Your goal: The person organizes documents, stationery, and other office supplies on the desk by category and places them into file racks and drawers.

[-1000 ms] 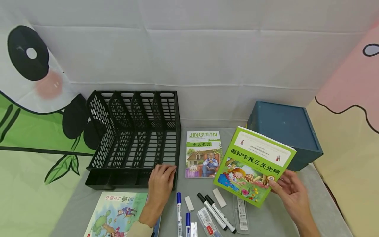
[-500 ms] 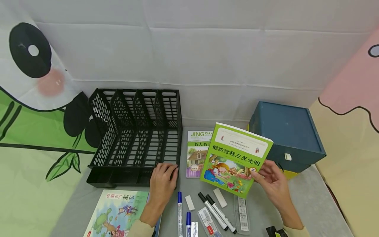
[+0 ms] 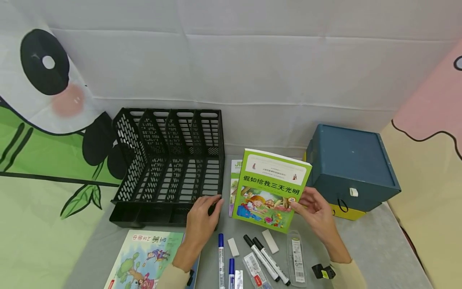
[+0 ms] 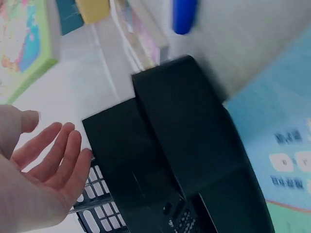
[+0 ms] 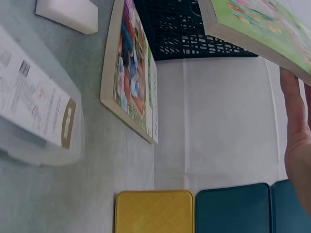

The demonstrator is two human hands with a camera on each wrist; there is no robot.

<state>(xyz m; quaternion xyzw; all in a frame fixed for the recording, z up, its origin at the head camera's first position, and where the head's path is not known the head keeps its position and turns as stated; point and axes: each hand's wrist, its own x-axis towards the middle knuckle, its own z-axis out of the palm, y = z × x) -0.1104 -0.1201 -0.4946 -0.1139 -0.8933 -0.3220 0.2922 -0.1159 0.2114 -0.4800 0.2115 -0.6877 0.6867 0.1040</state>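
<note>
Pinches the green book (image 3: 272, 190) in the right hand (image 3: 317, 214), raised, not yet in the rack (image 3: 166, 172) beside the loose-fingered left hand (image 3: 201, 220), with markers (image 3: 221, 259) also left out between both hands.

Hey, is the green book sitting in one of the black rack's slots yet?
No, the green book is in the right grip, held up outside the black rack.

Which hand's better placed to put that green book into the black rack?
Probably the right hand, since it grips the green book by its edge. The left hand, at the front edge of the black rack, holds no book.
</note>
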